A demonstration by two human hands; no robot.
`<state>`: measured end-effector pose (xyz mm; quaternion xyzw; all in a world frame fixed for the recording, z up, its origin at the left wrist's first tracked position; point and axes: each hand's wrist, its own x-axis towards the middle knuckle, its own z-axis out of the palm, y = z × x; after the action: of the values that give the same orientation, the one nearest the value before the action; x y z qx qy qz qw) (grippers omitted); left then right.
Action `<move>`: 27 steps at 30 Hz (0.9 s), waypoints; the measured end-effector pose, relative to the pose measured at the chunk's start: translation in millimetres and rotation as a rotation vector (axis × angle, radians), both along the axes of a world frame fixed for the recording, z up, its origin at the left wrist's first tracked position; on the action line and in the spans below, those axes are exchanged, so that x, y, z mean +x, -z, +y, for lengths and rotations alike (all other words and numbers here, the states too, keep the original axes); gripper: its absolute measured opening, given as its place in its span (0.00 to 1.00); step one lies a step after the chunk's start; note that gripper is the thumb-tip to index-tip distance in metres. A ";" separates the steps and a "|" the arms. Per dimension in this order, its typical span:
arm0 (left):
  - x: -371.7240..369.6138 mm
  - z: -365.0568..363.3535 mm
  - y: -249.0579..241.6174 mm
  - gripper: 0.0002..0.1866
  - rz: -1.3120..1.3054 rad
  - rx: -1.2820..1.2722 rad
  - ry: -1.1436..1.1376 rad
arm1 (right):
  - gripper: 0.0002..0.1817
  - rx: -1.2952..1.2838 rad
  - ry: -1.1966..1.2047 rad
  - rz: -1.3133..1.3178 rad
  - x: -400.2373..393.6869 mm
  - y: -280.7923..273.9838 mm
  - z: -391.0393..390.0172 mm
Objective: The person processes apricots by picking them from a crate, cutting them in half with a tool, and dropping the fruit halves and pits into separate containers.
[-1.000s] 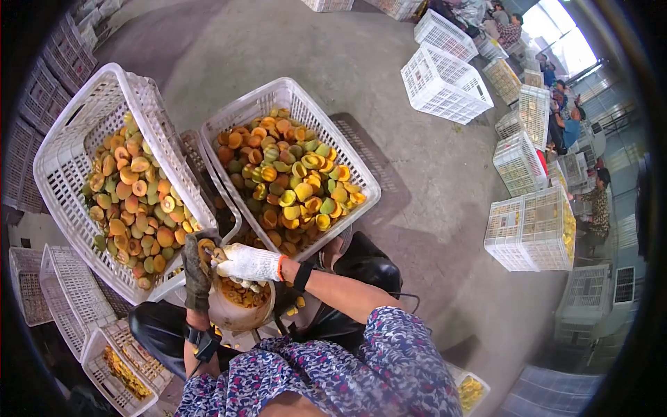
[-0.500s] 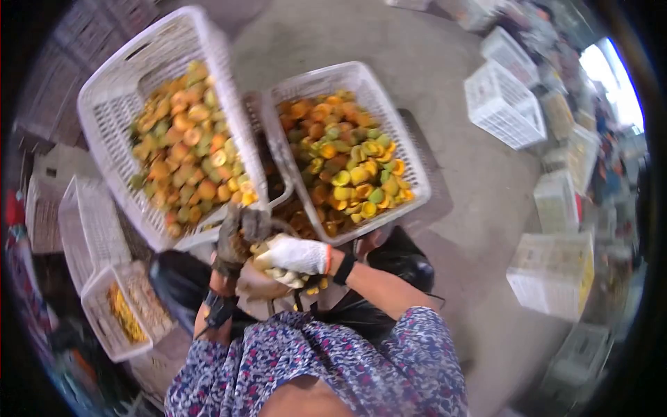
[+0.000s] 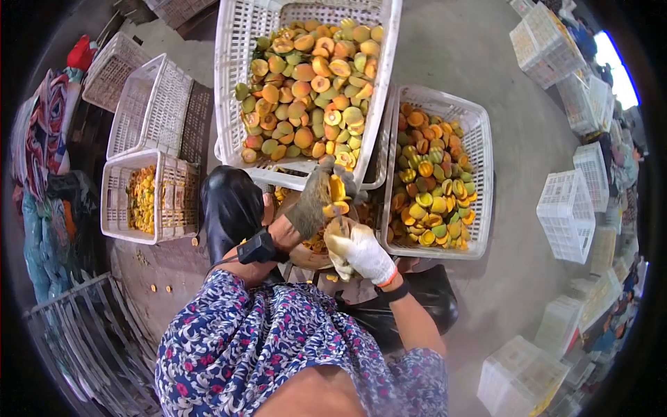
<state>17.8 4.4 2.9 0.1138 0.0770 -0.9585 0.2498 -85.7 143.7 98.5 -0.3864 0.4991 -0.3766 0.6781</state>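
Note:
My left hand (image 3: 316, 201), in a dirty grey-brown glove, is closed around yellow peach halves (image 3: 337, 191) at the lower edge of the large white crate. My right hand (image 3: 358, 251), in a white glove with tan fingers, sits just below and right of it. Its fingers are curled, and whatever they grip is mostly hidden; a small dark tip shows by the fruit. Under both hands is a round tan basin (image 3: 306, 258), partly covered by my arms, with yellow pieces inside. The tilted white crate (image 3: 229, 90) ahead holds many orange-green peaches (image 3: 302, 90), several cut open.
Right of it stands another white crate (image 3: 479, 201) with cut peaches (image 3: 434, 191). At left, a smaller crate (image 3: 177, 208) holds yellow pieces (image 3: 144, 201), beside stacked crates (image 3: 149, 104). A metal rack (image 3: 90, 333) is at lower left. More crates (image 3: 566, 212) line the right side.
My view has turned, so the crates appear farther right and the picture is sharper. Yellow peach halves now show in my left hand. My right hand is slightly lower and apart from the left.

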 end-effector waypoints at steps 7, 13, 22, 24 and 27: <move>-36.0 -48.8 -104.3 0.23 -0.196 -0.640 -0.168 | 0.15 0.067 -0.208 0.401 -22.6 34.8 8.6; -37.6 -126.1 16.6 0.23 -1.596 -1.708 -0.208 | 0.12 -0.125 -0.151 0.453 -35.0 51.8 1.0; -18.1 -131.1 61.6 0.20 -1.855 -2.027 -0.149 | 0.14 -0.101 -0.457 0.568 -30.9 87.3 -3.2; -6.3 -143.2 74.2 0.20 -1.558 -1.670 -0.025 | 0.09 0.300 -0.167 0.224 -34.8 34.5 -24.8; 5.1 -104.1 2.1 0.19 -0.849 -1.144 -0.123 | 0.07 0.362 0.138 -0.053 -46.4 31.5 -31.1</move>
<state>22.9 -99.6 0.8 0.3239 -0.5354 -0.7057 0.3323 -132.1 112.6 67.0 -0.2128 0.5659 -0.3361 0.7221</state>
